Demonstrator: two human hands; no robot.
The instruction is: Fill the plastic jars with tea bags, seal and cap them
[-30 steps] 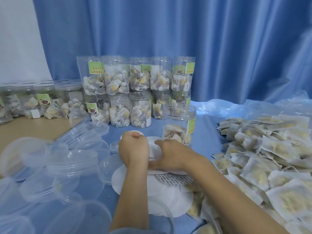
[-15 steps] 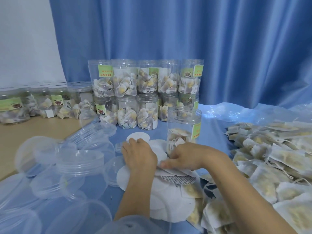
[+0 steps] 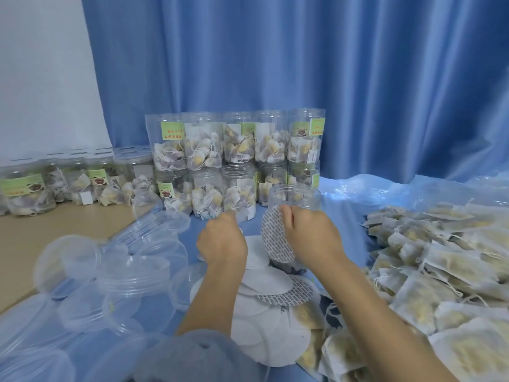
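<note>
Jars (image 3: 209,153) hold tea bags; right hand (image 3: 308,235) pinches seal disc (image 3: 275,238)

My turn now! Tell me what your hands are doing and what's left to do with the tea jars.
Right hand: pinches a seal disc, printed side showing, lifted in front of the open jar.
Left hand: fingers curled, beside the disc; whether it holds anything I cannot tell.
More seal discs lie below the hands, clear lids on the left, loose tea bags on the right.
Done: the filled jars stacked at the back look capped.
Left: the open jar has no seal or cap yet. Lay the disc on its mouth, then add a lid.
</note>
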